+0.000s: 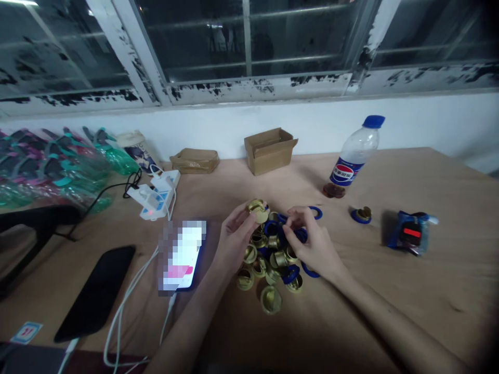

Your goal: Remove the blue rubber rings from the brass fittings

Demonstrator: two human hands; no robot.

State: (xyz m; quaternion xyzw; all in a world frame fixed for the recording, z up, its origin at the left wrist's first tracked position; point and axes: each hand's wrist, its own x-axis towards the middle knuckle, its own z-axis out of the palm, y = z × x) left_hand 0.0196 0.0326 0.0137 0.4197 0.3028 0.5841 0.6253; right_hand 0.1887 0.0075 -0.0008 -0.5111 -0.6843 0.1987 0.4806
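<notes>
My left hand (236, 236) pinches a gold-coloured round metal cap (259, 212) between thumb and fingers, above the left side of a pile. Over the pile's right side, my right hand (312, 241) has its thumb and forefinger curled close together. Whatever they may hold blends with the dark blue rings behind. The pile mixes several gold-coloured metal caps (271, 299) with blue rings (315, 212). Some of these parts are hidden under my hands. Apart from the pile, a gold-coloured piece sits on a blue ring (361, 215) to the right.
A cola bottle (353, 158) and a small blue plastic packet (411, 234) stand right. Behind are an open cardboard box (271, 152) and a brown package (195, 161). Left are a lit phone (183, 254), a dark phone (97, 291), a power strip (160, 197) and cables.
</notes>
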